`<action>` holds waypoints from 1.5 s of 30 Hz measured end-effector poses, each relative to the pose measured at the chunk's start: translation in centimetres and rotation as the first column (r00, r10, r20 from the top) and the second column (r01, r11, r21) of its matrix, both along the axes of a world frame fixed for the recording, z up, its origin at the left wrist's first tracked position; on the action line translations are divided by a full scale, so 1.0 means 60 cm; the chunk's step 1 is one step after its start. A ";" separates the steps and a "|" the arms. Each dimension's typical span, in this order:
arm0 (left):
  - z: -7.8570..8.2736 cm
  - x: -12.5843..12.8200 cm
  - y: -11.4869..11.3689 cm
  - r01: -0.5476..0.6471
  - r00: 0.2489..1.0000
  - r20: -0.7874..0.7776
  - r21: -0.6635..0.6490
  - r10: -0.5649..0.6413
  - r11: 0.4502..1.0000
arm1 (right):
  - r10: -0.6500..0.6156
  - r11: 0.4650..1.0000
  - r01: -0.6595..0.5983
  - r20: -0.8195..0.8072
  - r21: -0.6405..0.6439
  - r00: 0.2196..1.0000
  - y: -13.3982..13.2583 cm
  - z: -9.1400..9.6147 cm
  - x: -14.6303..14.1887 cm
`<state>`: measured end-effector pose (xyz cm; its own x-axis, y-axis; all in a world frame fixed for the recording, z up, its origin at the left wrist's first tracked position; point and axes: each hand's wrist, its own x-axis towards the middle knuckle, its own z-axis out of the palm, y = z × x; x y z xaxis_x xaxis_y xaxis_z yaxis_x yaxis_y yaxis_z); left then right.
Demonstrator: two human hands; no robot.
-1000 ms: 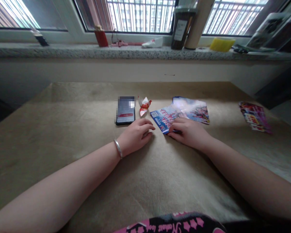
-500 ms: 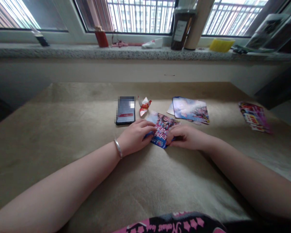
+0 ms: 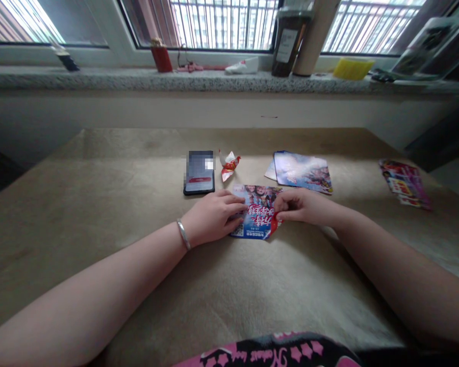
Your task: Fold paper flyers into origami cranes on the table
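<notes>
A blue printed flyer [image 3: 254, 204] with pink-and-white lettering lies on the table in front of me. My left hand [image 3: 217, 216], with a silver bangle at the wrist, rests flat on its left side with the fingers stretched over the edge. Between the thumb and fingertips of my right hand [image 3: 296, 206] is the flyer's right edge, curled up so that its red underside shows. Just behind the flyer stands a small folded paper crane [image 3: 229, 165], red and white. To the crane's left lies a phone [image 3: 199, 176] with its screen lit.
Several printed flyers [image 3: 302, 171] are stacked behind my right hand. More pink and purple leaflets [image 3: 405, 184] lie at the table's right side. Along the stone windowsill [image 3: 115, 79] stand a red lighter-like object [image 3: 161, 57], a dark jar [image 3: 288, 46] and a yellow block [image 3: 353, 69].
The flyer has turned and now lies squarer to me. My right hand has moved slightly up and right, lifting its right edge. My left hand has shifted a little left and down.
</notes>
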<state>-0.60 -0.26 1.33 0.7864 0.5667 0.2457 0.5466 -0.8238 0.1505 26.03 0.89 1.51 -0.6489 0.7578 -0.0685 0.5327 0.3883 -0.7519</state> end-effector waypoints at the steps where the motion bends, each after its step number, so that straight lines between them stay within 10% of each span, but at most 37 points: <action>1: 0.001 0.000 -0.001 0.020 1.000 -0.003 0.007 -0.020 1.000 | -0.007 1.000 0.007 -0.020 -0.009 1.000 0.001 -0.003 0.002; 12: -0.007 0.011 -0.007 0.222 0.975 -0.005 0.036 -0.222 0.974 | -0.135 0.983 0.142 -0.068 0.117 0.989 -0.009 -0.017 -0.032; 27: -0.013 0.018 -0.007 0.179 0.983 -0.037 0.045 -0.177 0.983 | -0.243 0.915 0.256 -0.078 0.312 0.967 -0.015 -0.029 -0.064; 37: -0.008 0.019 -0.012 0.124 0.991 -0.053 0.054 -0.121 0.991 | -0.054 0.830 0.086 -0.075 0.552 0.996 -0.019 -0.008 -0.043; 45: -0.007 0.014 -0.003 0.086 0.995 -0.056 0.069 -0.082 0.994 | 0.217 0.860 -0.216 0.051 0.463 0.975 0.004 0.003 -0.005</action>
<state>0.26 -0.42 0.90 0.8434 0.4809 0.2396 0.4810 -0.8745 0.0621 25.75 1.15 1.72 -0.8001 0.5420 0.2570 0.3929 0.7972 -0.4583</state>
